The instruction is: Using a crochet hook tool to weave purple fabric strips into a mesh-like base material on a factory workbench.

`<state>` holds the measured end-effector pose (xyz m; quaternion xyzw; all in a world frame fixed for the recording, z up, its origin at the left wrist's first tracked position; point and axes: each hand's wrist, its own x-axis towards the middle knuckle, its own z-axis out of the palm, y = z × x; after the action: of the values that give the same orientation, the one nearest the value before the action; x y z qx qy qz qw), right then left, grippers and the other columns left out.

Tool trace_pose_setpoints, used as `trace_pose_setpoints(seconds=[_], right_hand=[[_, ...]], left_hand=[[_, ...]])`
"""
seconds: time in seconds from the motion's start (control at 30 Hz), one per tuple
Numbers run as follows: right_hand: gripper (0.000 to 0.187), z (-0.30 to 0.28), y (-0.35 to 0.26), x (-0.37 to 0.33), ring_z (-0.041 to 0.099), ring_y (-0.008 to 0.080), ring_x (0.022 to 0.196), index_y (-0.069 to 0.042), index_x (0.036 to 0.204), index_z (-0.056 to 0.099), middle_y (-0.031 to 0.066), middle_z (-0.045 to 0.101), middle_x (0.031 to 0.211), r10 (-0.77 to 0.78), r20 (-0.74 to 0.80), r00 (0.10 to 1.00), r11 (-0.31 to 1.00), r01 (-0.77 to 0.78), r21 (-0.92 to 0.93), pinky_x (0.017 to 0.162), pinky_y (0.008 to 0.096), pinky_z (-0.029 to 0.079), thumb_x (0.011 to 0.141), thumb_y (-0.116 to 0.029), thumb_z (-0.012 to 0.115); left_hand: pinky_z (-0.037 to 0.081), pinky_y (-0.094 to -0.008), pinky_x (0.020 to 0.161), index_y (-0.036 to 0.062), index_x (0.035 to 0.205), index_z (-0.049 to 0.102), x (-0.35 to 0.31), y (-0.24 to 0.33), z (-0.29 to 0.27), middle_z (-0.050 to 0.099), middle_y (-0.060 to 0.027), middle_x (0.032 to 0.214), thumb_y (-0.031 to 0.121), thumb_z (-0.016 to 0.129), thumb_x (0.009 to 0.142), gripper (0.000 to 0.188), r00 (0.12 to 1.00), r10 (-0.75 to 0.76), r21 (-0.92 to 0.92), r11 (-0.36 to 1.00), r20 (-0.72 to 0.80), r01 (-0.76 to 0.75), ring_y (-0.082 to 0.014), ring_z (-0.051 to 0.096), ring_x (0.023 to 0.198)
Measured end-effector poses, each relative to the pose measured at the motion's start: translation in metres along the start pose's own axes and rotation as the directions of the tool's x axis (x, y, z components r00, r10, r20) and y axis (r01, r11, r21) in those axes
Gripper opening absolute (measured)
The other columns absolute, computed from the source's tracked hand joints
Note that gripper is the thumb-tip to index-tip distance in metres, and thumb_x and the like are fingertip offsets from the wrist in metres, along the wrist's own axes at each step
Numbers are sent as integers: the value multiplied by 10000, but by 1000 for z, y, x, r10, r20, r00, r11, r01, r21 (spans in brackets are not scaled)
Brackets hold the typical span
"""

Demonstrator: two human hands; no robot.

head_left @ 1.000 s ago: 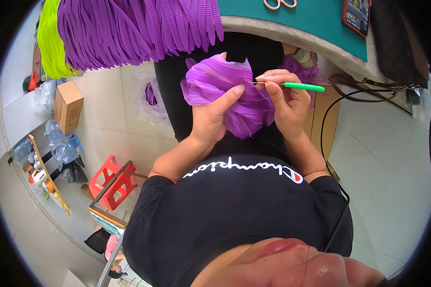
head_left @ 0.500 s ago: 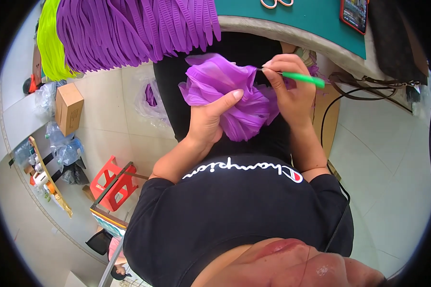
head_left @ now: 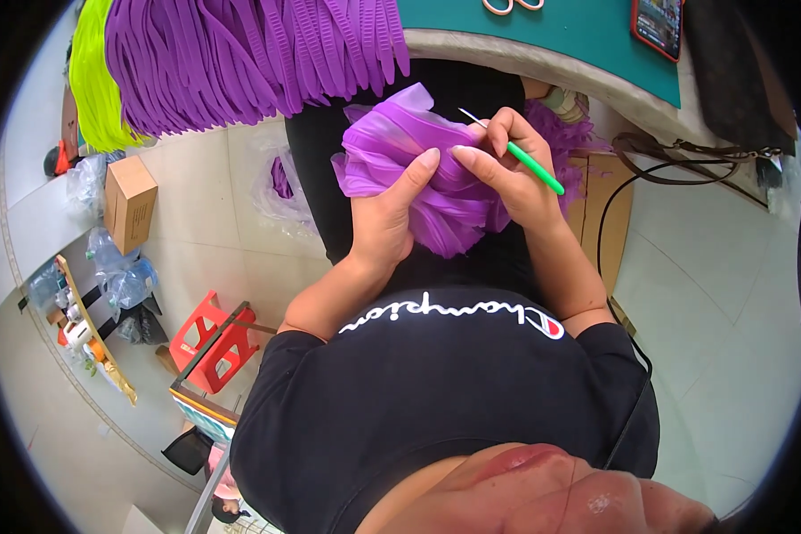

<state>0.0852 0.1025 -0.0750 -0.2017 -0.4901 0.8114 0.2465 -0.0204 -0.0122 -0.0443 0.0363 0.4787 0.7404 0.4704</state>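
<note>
In my left hand [head_left: 387, 209] is a bunched, floppy purple rubbery piece [head_left: 387, 142] with thin, partly see-through folds. My left thumb presses on its top, and the other fingers are hidden beneath it. My right hand [head_left: 516, 173] is closed around a slim green-handled knife [head_left: 536, 169], its narrow pale blade pointing up and left past the fingers. The blade tip stands clear of the purple folds. My right thumb rests at the right side of the purple piece, close to my left thumb. Both hands are over my lap.
Purple ribbed straps [head_left: 258, 62] hang over the table's edge, beside lime-green ones [head_left: 98, 80]. On the green tabletop [head_left: 543, 40] are scissors [head_left: 512, 5] and a phone [head_left: 659, 27]. More purple scraps [head_left: 574, 133] lie right of my lap. A carton [head_left: 130, 205] and red stool [head_left: 214, 343] stand left.
My right hand has moved left and inward, and the knife has tilted so its tip now points up-left, away from the folds. The purple piece has shifted slightly in my left hand.
</note>
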Motion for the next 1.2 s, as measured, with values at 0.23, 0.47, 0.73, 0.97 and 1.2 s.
trace_pose_setpoints(seconds=[0.23, 0.47, 0.73, 0.97, 1.2], right_hand=[[302, -7, -17, 2, 441, 73, 689, -57, 733, 397, 7, 526, 761, 32, 46, 998, 733, 8, -680, 601, 228, 401, 764, -7, 694], [236, -14, -17, -5, 526, 121, 788, -59, 797, 413, 82, 573, 856, -350, -68, 934, 843, 283, -457, 700, 236, 419, 836, 37, 625], [251, 3, 0, -16, 543, 110, 788, -60, 780, 403, 114, 613, 911, -260, -84, 962, 875, 198, -442, 715, 230, 444, 845, 14, 635], [283, 3, 0, -15, 564, 106, 765, -72, 745, 408, 87, 604, 890, -143, -157, 977, 935, 81, -344, 716, 228, 464, 836, 2, 664], [278, -62, -17, -14, 589, 153, 777, -101, 752, 404, 93, 615, 830, -547, -611, 572, 836, 328, -441, 698, 281, 505, 857, -3, 643]], left_hand=[[469, -317, 908, 14, 1183, 523, -1, -7, -8, 608, -78, 1090, 36, 637, 862, 342, 998, 61, 105, 993, 11, -61, -162, 594, 991], [463, -336, 922, 26, 1215, 489, 4, -1, -6, 584, -90, 1122, 59, 605, 887, 349, 1000, 4, 16, 1000, -16, -4, -179, 579, 1029], [457, -325, 920, 33, 1194, 500, -3, -1, -1, 592, -75, 1106, 93, 635, 880, 347, 996, -77, 29, 996, -36, 79, -166, 573, 1021], [457, -328, 923, 28, 1185, 508, -6, -5, -3, 590, -87, 1118, 90, 638, 877, 340, 998, -59, 64, 996, -7, 60, -172, 583, 1014], [528, -358, 825, 27, 1175, 511, 3, 6, -18, 619, -94, 1045, 58, 594, 891, 298, 989, 62, -56, 996, -131, -70, -201, 619, 951]])
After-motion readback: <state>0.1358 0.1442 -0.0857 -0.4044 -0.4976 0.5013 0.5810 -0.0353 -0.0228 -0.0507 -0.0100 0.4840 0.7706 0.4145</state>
